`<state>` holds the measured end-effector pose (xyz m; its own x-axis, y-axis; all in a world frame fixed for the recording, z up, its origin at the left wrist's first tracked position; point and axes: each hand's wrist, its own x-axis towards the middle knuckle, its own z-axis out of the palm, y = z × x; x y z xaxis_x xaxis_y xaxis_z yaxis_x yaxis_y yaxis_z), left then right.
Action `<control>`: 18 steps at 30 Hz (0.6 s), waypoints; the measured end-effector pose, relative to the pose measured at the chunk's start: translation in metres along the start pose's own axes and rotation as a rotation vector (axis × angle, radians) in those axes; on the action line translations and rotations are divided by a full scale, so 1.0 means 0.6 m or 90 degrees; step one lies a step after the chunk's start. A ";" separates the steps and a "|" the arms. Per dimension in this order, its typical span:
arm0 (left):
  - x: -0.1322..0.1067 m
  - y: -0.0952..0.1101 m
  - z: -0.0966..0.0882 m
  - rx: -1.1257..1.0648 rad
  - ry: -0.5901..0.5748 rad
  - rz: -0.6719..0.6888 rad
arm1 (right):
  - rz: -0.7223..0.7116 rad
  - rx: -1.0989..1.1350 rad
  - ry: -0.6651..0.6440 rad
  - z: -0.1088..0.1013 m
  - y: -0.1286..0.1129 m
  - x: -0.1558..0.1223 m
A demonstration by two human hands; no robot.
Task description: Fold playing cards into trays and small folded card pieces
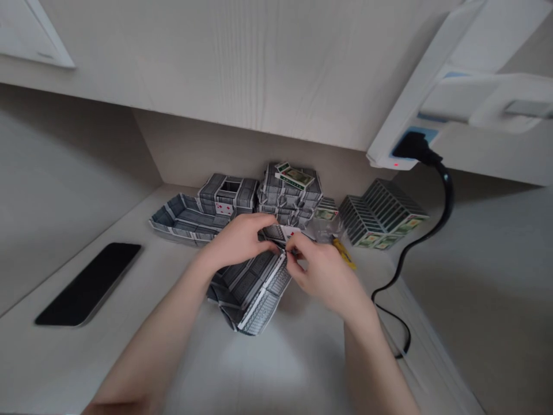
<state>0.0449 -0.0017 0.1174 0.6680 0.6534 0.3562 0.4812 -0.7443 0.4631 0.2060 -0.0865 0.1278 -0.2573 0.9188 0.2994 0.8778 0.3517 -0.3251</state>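
Note:
A long, tray-shaped structure of folded playing cards (263,302), with grey patterned backs, lies tilted between my hands on the desk. My left hand (242,239) is closed on its far end, thumb inside the wall and fingers over the top. At the same end, my right hand (322,271) pinches the rim, fingertips pressed together beside a card showing a red mark. The exact edge between those fingers is too small to make out. Just behind stand a second open card tray (181,216), a card box with a square opening (231,193) and a taller card stack (287,199).
A green card box (298,177) rests on the stack. Rows of card boxes (378,216) stand right, near a yellow cutter (344,253). A black phone (88,285) lies left. A black cable (404,259) hangs from a power strip (406,132); a shelf panel (259,69) overhangs the back.

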 end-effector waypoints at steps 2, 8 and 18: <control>0.002 -0.004 0.002 0.002 0.005 -0.003 | 0.000 0.008 -0.002 -0.003 0.001 0.000; 0.006 -0.010 0.010 0.002 0.021 -0.012 | -0.014 0.028 -0.026 -0.009 0.007 0.002; 0.007 -0.013 0.013 0.014 0.024 -0.022 | -0.010 0.025 -0.041 -0.013 0.012 0.003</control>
<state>0.0482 0.0058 0.1091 0.6288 0.6836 0.3706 0.5166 -0.7235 0.4580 0.2149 -0.0836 0.1328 -0.2980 0.9222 0.2467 0.8571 0.3722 -0.3561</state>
